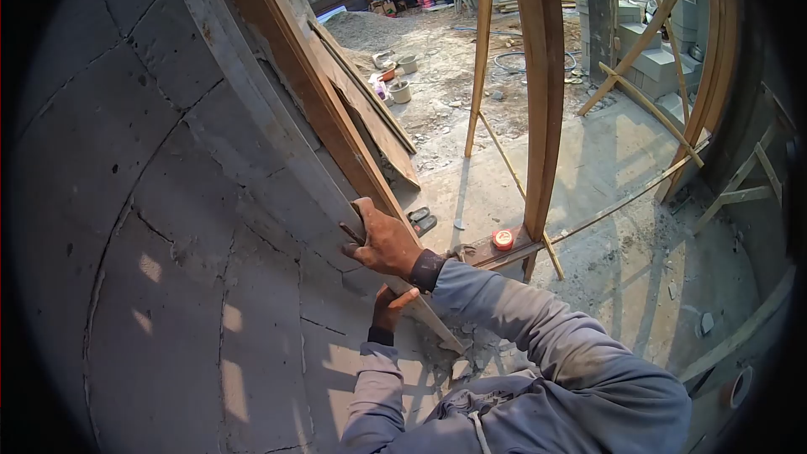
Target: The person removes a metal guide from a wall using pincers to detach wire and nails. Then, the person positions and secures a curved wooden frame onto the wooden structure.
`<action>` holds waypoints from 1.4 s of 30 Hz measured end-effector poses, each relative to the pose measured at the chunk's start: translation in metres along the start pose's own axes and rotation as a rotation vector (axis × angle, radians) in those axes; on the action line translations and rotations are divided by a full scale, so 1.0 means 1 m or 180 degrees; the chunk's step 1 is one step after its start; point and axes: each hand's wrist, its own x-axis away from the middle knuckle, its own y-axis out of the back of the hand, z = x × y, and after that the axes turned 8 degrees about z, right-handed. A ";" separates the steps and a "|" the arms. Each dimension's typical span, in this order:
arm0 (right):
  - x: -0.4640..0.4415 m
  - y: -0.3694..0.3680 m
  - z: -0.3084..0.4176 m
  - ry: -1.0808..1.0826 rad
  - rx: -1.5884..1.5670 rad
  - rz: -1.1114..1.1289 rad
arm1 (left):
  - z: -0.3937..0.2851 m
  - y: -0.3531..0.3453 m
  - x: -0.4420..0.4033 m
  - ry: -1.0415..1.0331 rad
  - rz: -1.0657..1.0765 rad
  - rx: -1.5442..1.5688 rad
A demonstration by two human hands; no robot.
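Note:
A long grey straight board (290, 122) slants from the top left down to the floor, lying along the block wall (168, 286) beside the brown wooden frame (311, 76). My right hand (384, 241) is wrapped round the board's lower part, and a thin dark stick like a pencil (351, 234) pokes out between its fingers. Just below, my left hand (392, 307) grips the same board near its lower end, thumb pointing right. The fingers of my left hand are partly hidden behind the board.
A red and white round tape measure (503, 240) sits on the wooden sill (492, 254). Wooden posts (542, 92) and crossed braces (643, 34) stand to the right. Rubble (483, 353) lies by the board's foot. Buckets (400, 91) and dark sandals (423, 220) are outside.

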 end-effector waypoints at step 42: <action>0.528 0.233 -0.128 -0.2568 0.1946 0.0257 | -0.112 -0.081 -0.042 -0.0244 -0.0825 0.0143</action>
